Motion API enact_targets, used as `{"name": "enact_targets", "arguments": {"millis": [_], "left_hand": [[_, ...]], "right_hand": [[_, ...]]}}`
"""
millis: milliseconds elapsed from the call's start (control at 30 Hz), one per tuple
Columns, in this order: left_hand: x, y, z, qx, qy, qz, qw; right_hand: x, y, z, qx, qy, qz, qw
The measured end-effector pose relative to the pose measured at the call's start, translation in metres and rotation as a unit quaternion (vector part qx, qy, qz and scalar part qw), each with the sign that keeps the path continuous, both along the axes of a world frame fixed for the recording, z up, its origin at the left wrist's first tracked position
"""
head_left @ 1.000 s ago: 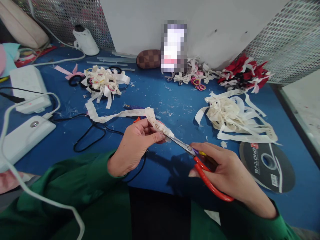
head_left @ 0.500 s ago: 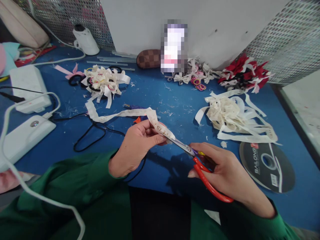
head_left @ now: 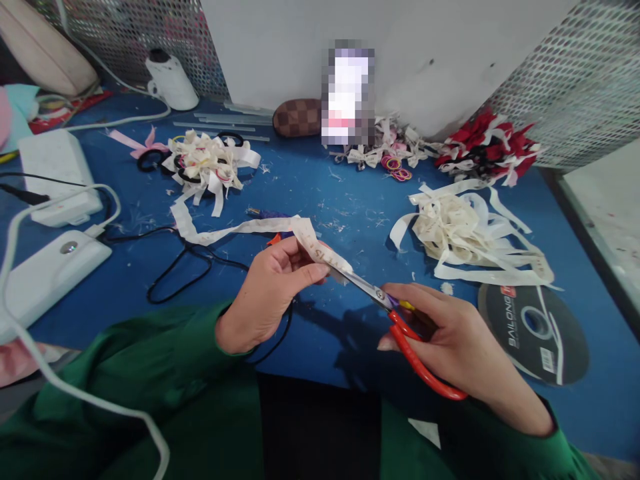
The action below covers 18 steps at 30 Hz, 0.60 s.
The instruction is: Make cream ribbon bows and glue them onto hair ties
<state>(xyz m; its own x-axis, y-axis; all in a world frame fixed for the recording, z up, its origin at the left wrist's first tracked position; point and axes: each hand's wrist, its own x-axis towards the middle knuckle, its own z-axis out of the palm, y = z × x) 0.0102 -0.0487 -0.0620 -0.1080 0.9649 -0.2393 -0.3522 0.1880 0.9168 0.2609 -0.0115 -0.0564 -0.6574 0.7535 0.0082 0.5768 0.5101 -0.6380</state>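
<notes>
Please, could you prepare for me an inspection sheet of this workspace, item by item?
Surface: blue table, with loose threads.
Job's things: printed white ribbon; red-handled scissors, blades at its end; ribbon pile on the right; black spool.
Clutter: cream bow pile, checkered case, red-and-white bundle.
Hands: left hand pinches the ribbon; right hand holds the scissors.
Cables: white cable and looped black cable, left side.
Surroundings: grey panel behind; perforated metal panels both sides.
</notes>
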Motion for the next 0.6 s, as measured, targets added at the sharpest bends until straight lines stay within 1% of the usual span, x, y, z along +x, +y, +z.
{"name": "enact_targets", "arguments": {"millis": [267,467,600], "left_hand": [[0.0005,0.0013,0.0011,-0.017,0.012,0.048,0.999],[0.0013,0.0018,-0.0001,-0.030,-0.015,0.043,0.999],[0.0024,0.0017,0.0018,-0.046,-0.035,0.042,0.997]], "right_hand": [[-0.0002,0.0005,-0.0003,-0.002,0.002,-0.006,1.000],[-0.0015,0.0000,-0.0004,-0.008,0.002,-0.006,1.000],[-0.0016,-0.0013,-0.0009,-0.033,0.001,-0.001,0.999]]}}
